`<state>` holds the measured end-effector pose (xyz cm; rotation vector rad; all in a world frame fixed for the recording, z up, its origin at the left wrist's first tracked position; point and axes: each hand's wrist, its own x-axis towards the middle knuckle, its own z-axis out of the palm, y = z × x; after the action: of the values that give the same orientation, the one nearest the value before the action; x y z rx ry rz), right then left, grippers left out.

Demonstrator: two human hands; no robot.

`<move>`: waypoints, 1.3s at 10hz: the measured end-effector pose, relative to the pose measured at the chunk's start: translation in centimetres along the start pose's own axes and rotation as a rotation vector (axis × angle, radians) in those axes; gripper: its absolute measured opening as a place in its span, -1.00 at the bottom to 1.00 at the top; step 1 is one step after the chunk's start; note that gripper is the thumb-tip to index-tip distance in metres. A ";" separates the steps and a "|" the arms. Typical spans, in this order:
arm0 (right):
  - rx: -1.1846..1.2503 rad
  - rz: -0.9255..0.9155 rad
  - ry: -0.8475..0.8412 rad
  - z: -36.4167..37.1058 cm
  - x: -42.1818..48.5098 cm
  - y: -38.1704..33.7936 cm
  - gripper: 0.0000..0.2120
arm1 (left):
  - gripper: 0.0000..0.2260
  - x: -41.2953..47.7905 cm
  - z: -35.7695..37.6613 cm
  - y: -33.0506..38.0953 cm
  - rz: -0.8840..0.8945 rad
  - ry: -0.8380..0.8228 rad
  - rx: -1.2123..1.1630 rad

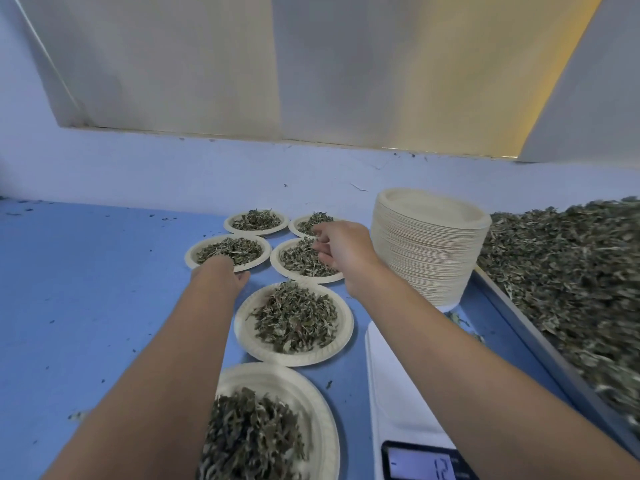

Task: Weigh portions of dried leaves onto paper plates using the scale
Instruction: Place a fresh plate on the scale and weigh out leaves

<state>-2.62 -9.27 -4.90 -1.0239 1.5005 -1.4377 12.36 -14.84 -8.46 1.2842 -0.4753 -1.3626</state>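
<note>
Six round cream paper plates [294, 358] on the flat blue table [86, 306], each heaped with curly green-brown dried leaves [294, 320]. Lots of open blue room far left, with only tiny leaf crumbs scattered about.

Then the left hand [221, 271], laid on the near rim of the left middle plate [192, 254]. Fingers hidden behind its back, so cannot tell if gripping or just resting. Nearest plate [311, 403] cut off by the bottom edge and partly covered by the left arm.

Next, the right hand [334, 252], over the right middle plate [275, 263] with bent fingers, tips down among the leaves. Pinching or only touching, cannot tell. Hides part of the back right plate [294, 226] too.

Just beside that hand, a tall stack of clean cream plates [429, 258]. Nearer, a flat white scale [398, 393], crossed by the right arm. Lit screen [424, 462] cut by the bottom edge, number hard to read.

Far right, a big loose pile of the same leaves [571, 278] in a grey tray [540, 344], blurry and running off the right edge. Little room between scale, stack and tray.
</note>
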 end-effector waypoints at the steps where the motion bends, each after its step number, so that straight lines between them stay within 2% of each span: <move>1: -0.054 -0.171 0.035 -1.7 -1.0 -1.0 -0.85 | -0.82 -2.9 1.3 -0.2 -0.058 -0.071 -0.048; 2: -0.234 -0.439 0.203 -4.7 -1.5 -2.2 -0.89 | -0.86 -5.4 2.7 -0.5 -0.020 -0.216 0.117; 3: -0.653 -0.700 0.363 -8.6 -1.5 -3.3 -0.81 | -0.82 -8.9 5.1 -1.1 0.081 -0.365 0.267; 4: -1.011 -0.693 0.324 -11.8 -1.3 -3.8 -0.75 | -0.82 -11.4 7.3 -1.5 0.176 -0.455 0.350; 5: -1.140 -0.662 0.222 -13.1 -1.5 -3.7 -0.73 | -0.87 -13.2 8.7 -1.6 0.209 -0.501 0.349; 10: -1.290 -0.644 0.210 -13.2 -1.3 -3.1 -0.72 | -0.86 -14.4 8.8 -2.6 0.207 -0.538 0.385; 13: -1.238 -0.766 0.294 -12.9 0.1 -2.3 -0.69 | -0.87 -14.5 9.0 -3.1 0.190 -0.552 0.365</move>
<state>-14.63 -4.88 -2.17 -2.3894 2.4441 -1.0149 -0.36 -4.72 -2.33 1.0962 -1.2415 -1.5043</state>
